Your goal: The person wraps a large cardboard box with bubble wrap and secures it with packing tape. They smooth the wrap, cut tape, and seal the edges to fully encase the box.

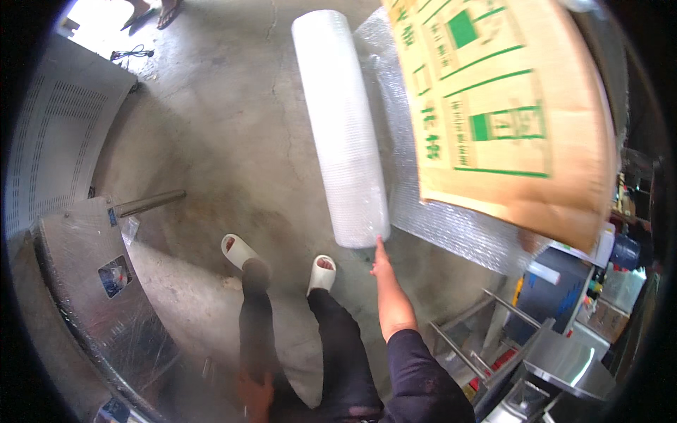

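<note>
Cardboard carton, printed with green writing and squares, at right. Bubble-wrap roll left of it. Right hand at roll's near end, index finger straight; left hand blurred near thigh; cannot tell either grip.

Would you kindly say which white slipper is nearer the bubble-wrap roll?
The right-foot slipper, close to the near end of the roll; the left-foot slipper is farther left.

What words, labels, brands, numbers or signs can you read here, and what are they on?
Brown cardboard: green characters and blocks; I don't copy printed wording.
Dark box, right: blue marking, too blurred to read.
Grey panel, left: dark patch, possibly a label, too unclear to read.
Bubble-wrap roll: no lettering visible.
</note>
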Demonstrator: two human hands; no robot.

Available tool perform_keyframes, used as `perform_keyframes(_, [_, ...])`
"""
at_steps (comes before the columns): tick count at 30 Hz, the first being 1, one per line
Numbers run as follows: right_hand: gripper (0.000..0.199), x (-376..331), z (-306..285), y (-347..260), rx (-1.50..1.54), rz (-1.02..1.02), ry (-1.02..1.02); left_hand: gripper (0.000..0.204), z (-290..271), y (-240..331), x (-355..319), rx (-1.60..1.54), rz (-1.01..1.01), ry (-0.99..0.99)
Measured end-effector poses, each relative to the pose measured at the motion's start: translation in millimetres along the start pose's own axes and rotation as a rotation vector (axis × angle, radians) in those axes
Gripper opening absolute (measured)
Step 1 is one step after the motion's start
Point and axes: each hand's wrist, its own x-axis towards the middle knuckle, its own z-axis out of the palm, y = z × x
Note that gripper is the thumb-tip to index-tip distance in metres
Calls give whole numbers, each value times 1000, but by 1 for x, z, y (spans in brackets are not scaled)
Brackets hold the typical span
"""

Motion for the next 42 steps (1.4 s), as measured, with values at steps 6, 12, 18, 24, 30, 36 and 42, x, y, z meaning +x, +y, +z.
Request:
perform_keyframes(6, [115, 5, 61, -28, 414, -64, -311, 80, 4, 19, -5, 70, -48, 53])
perform_keyframes(12, [73, -177, 61, -5, 497, -595, -211, 69, 30, -2, -4, 157, 65, 204])
perform_keyframes(18, [47, -433, 27, -3, 654, -606, -348, 49, -16, 51, 75, -505, 345, -25])
perform_keyframes(24, [43, -583, -61, 7, 718, -372, -658, 47, -108, 107, 111, -1104, 362, -504])
perform_keyframes(30, [54, -689, -134, 35, 510, -591, -950, 45, -217, 150, 86, -1231, 559, -540])
perform_keyframes(36, [64, -778, -219, 46, 628, -622, -1057, 43, -334, 202, 45, -1294, 848, -439])
perform_keyframes(42, [65, -871, -342, 56, 695, -612, -850, 43, -447, 274, -34, -1323, 1250, -346])
